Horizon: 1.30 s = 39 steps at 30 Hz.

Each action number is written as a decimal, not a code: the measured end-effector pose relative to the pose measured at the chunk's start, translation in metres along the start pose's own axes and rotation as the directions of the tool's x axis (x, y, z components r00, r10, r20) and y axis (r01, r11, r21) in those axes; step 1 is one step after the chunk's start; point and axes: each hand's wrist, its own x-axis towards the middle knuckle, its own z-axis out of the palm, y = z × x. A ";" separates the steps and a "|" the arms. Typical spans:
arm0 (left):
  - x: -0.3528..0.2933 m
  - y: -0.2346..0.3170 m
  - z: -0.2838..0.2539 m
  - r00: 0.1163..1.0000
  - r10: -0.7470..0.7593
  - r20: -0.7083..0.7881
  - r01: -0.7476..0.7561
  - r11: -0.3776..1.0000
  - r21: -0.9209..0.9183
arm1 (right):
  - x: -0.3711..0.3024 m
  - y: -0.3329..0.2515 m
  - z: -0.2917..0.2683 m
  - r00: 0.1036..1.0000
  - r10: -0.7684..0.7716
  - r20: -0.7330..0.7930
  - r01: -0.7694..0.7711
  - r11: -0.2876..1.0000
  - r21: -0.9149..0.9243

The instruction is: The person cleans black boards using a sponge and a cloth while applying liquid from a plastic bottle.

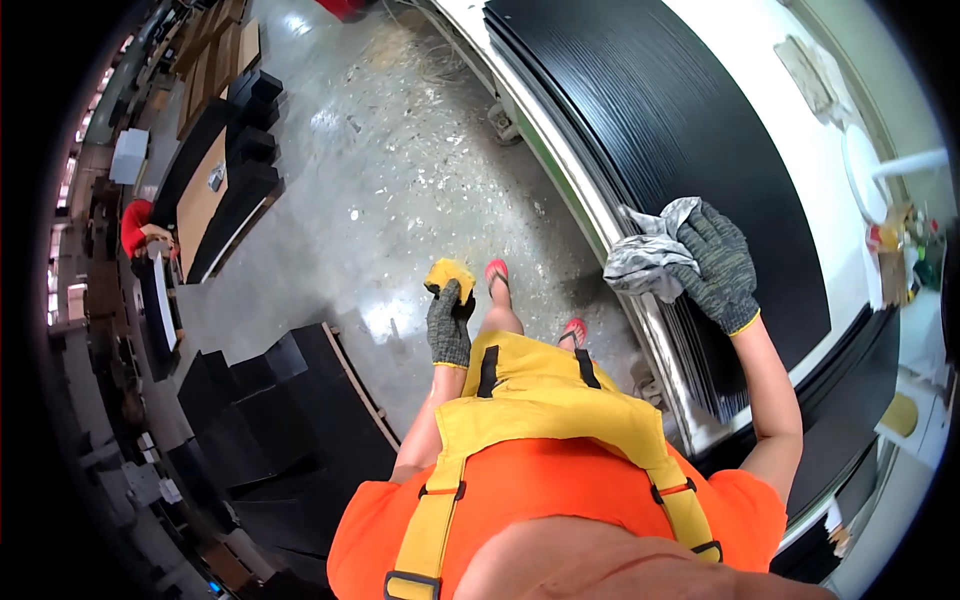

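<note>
Left of the stack of black panels [640, 90], the left hand [448, 322] has its grip pinching a yellow pad [452, 277]; slack fingers could drop it onto the speckled floor [350, 200]. Over the stack's left edge, a grey-white cloth [645, 262] is bunched in the grip of the right hand [718, 265]; its loose folds might snag on panel edges, and hard sideways pressure could shift the upper panels. Counted: one pad, one cloth, two gloved hands, one stack, its layers too tight to number.
</note>
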 end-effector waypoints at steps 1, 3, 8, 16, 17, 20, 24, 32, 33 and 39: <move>0.013 0.003 0.002 1.000 -0.004 -0.003 0.004 1.000 -0.018 | 0.017 0.010 0.009 1.000 0.005 -0.006 -0.005 0.999 0.032; 0.042 0.015 0.005 1.000 0.006 0.005 -0.006 1.000 -0.003 | 0.056 0.029 0.012 0.977 0.204 -0.055 -0.197 0.974 0.115; 0.113 0.067 0.028 0.999 -0.032 0.023 0.031 0.998 0.051 | 0.145 0.126 0.036 0.657 0.702 -0.274 -0.745 0.660 -0.096; 0.210 0.133 0.033 0.997 -0.065 -0.051 0.075 0.974 0.215 | 0.396 0.054 0.087 0.908 0.400 -0.126 -0.416 0.819 -0.395; 0.219 0.138 0.043 0.997 -0.070 -0.034 0.076 0.970 0.231 | 0.410 0.052 0.116 0.970 0.191 -0.153 -0.242 0.844 -0.479; 0.242 0.140 0.065 0.996 -0.089 -0.013 0.089 0.970 0.225 | 0.428 -0.032 0.145 0.956 -0.046 -0.291 0.039 0.999 -0.029; 0.252 0.139 0.101 0.993 -0.095 0.073 0.077 0.974 0.213 | 0.380 -0.077 0.101 0.971 0.210 0.116 -0.231 0.686 0.690; 0.256 0.132 0.115 0.995 -0.097 -0.011 0.098 0.989 0.115 | 0.285 0.134 0.056 0.650 0.730 -0.210 -0.719 0.681 0.142; 0.258 0.133 0.118 0.994 -0.107 -0.017 0.108 0.986 0.124 | 0.286 0.147 0.056 0.737 0.643 -0.208 -0.669 0.649 -0.363; 0.270 0.135 0.153 0.997 -0.078 -0.011 0.078 0.988 0.135 | 0.398 0.186 0.062 0.814 0.540 -0.213 -0.572 0.810 -0.132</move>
